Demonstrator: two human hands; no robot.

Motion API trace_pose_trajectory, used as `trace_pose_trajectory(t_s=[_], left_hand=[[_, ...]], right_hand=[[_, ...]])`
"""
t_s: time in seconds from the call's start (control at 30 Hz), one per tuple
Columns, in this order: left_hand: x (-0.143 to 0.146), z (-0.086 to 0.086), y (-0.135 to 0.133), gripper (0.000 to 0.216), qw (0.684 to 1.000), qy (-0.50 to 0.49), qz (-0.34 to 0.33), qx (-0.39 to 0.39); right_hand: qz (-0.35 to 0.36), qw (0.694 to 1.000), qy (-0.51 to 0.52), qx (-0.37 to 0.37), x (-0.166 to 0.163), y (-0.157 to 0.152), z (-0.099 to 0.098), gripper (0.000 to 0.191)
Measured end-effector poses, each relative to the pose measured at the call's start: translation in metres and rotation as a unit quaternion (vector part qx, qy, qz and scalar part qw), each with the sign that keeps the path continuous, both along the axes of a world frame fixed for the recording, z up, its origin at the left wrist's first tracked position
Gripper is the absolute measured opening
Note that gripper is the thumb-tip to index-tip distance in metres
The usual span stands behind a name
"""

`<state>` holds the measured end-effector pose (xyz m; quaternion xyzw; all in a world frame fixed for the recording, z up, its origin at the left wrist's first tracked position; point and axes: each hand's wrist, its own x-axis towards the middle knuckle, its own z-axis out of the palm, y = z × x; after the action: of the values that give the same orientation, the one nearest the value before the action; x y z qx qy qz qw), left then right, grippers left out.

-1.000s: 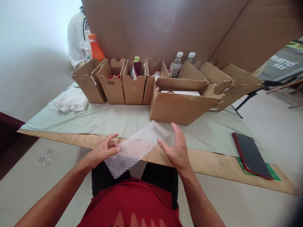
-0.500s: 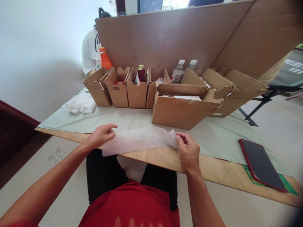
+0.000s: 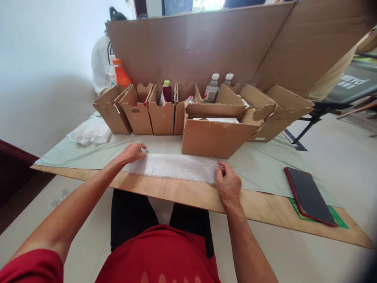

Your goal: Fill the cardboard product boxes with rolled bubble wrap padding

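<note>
Pinching the right end of the wrap (image 3: 176,167) in the fingers of the right hand (image 3: 228,182); resting the left hand (image 3: 132,153) by the far left corner, fingers curling there, not showing whether grasping or merely touching; spreading the wrap between both hands, long axis left to right, over the cloth (image 3: 262,177) and wood at the near side of the bench (image 3: 262,202); sitting about equally close to either hand; leaving little room beyond the right half, close to the box (image 3: 215,135); offering open cloth left toward the bags (image 3: 91,131) and right toward the phone (image 3: 312,196).
</note>
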<state>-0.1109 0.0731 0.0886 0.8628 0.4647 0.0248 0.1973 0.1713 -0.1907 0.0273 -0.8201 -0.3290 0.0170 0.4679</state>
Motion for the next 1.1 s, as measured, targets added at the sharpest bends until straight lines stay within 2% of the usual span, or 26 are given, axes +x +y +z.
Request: trace_pose_trajectory(t_s=[0.13, 0.23, 0.3, 0.37, 0.43, 0.57, 0.63, 0.7, 0.73, 0.83, 0.97, 1.03, 1.1], left_hand=[[-0.01, 0.004, -0.008, 0.058, 1.0, 0.019, -0.017, 0.002], [-0.022, 0.013, -0.014, 0.066, 0.998, 0.043, -0.043, 0.003], [-0.025, 0.02, -0.012, 0.063, 0.996, 0.07, -0.059, 0.015], [-0.017, 0.029, -0.005, 0.059, 0.992, 0.094, -0.07, 0.051], [0.003, 0.038, 0.004, 0.056, 0.985, 0.112, -0.088, 0.1], [0.072, 0.05, 0.017, 0.044, 0.961, 0.137, -0.165, 0.175], [0.107, 0.053, 0.016, 0.039, 0.948, 0.148, -0.2, 0.197], [0.131, 0.057, 0.013, 0.034, 0.939, 0.167, -0.223, 0.203], [0.136, 0.061, 0.012, 0.03, 0.935, 0.18, -0.23, 0.2], [0.126, 0.078, 0.018, 0.02, 0.93, 0.225, -0.235, 0.171], [0.08, 0.109, 0.039, 0.03, 0.932, 0.25, -0.246, 0.09], [0.066, 0.121, 0.047, 0.036, 0.941, 0.245, -0.217, 0.082], [0.065, 0.125, 0.048, 0.036, 0.945, 0.24, -0.179, 0.13]], right_hand=[[0.031, 0.999, 0.04, 0.015, 0.0, -0.003, 0.007, 0.046], [0.063, 0.992, 0.098, 0.039, -0.005, -0.019, 0.018, 0.055], [0.085, 0.978, 0.179, 0.057, -0.019, -0.037, 0.022, 0.065], [0.115, 0.948, 0.29, 0.064, -0.045, -0.055, 0.023, 0.079], [0.14, 0.907, 0.394, 0.06, -0.082, -0.071, 0.018, 0.087], [0.154, 0.825, 0.542, 0.05, -0.153, -0.083, 0.004, 0.081], [0.166, 0.795, 0.581, 0.047, -0.169, -0.082, -0.001, 0.065], [0.18, 0.787, 0.589, 0.044, -0.168, -0.08, -0.001, 0.047], [0.186, 0.786, 0.588, 0.041, -0.163, -0.08, 0.0, 0.046], [0.182, 0.796, 0.577, 0.029, -0.138, -0.086, 0.008, 0.047], [0.159, 0.832, 0.531, 0.032, -0.111, -0.095, 0.013, 0.044], [0.202, 0.822, 0.532, 0.014, -0.112, -0.092, 0.01, 0.044], [0.27, 0.786, 0.556, -0.016, -0.123, -0.084, 0.004, 0.045]])
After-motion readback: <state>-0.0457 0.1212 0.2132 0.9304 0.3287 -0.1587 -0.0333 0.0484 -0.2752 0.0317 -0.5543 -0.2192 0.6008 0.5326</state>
